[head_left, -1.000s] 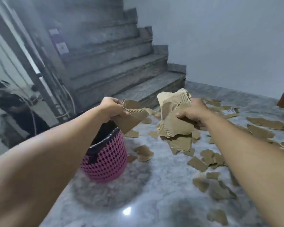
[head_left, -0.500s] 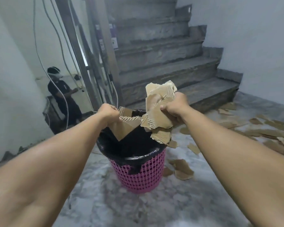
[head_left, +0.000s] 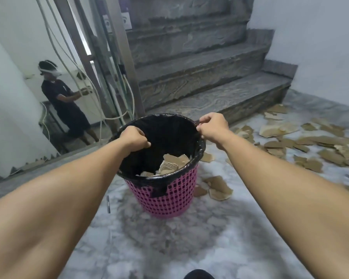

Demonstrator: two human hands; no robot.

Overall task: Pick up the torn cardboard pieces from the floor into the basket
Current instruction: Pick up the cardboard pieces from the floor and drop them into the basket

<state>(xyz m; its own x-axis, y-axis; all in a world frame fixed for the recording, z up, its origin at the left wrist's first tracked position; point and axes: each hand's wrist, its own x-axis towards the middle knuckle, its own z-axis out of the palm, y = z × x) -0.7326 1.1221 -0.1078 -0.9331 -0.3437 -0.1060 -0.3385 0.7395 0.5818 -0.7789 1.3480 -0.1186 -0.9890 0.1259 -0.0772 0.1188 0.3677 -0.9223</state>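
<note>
A pink mesh basket (head_left: 169,200) lined with a black bag stands on the marble floor in the middle. Torn cardboard pieces (head_left: 172,163) lie inside it. My left hand (head_left: 134,138) pinches the bag's rim on the left side. My right hand (head_left: 213,126) pinches the bag's rim at the back right. Neither hand holds cardboard. Several more torn cardboard pieces (head_left: 278,144) are scattered over the floor to the right, and a few pieces (head_left: 218,188) lie right beside the basket.
Grey stone stairs (head_left: 206,77) rise behind the basket. A metal post with hanging cables (head_left: 117,63) stands at the back left. Another person (head_left: 66,103) stands at the far left. White walls close both sides.
Both hands let their cardboard drop into the basket and now grip the bag's rim. The view has turned left, centring the basket.
</note>
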